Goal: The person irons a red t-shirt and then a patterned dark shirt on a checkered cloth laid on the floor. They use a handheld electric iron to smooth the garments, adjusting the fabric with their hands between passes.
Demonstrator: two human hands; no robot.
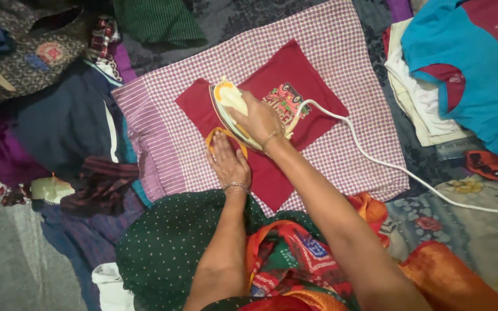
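Note:
A dark red garment [309, 92] with a printed motif lies flat on a pink-and-white checked cloth [329, 40]. My right hand [259, 119] grips the handle of a white and yellow electric iron [226, 98] resting on the garment. My left hand [227, 159] lies flat, fingers spread, on the garment's yellow-trimmed neckline just below the iron. A white cord [387, 164] runs from the iron off to the right.
Piles of clothes surround the cloth: dark garments [64, 121] at left, a folded blue and red shirt [474, 63] on white cloth at right, a green fabric [157, 20] at top. A dotted green cloth [168, 242] and an orange one lie near me.

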